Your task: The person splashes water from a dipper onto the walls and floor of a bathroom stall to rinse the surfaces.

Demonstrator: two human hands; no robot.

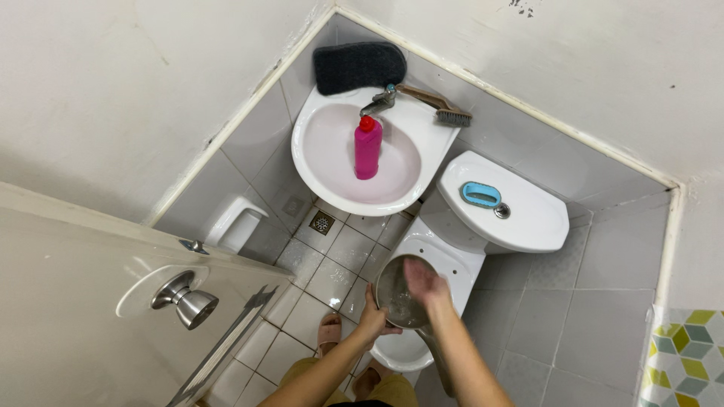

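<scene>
A person stands over a white toilet (445,256) and holds a round metal bowl (400,294) above its open seat. The left hand (371,320) grips the near rim of the bowl, with its fingers curled around the edge. The right hand (428,285) lies on the far side of the bowl, reaching into it; its fingers look a little bent and close together, but the hand is blurry, so how they press cannot be told.

Behind the toilet seat is the white tank (520,211), and a blue soap dish (481,194) sits on top of it. Just beside the tank, in the corner, is a white sink (317,143). A pink bottle (368,148) with a red cap stands inside the sink, under the tap (379,101). A dark cloth (359,66) and a scrubbing brush (441,105) rest on the back rim of the sink. Well apart from the toilet, a door (83,301) with a shiny knob (185,299) stands open.
</scene>
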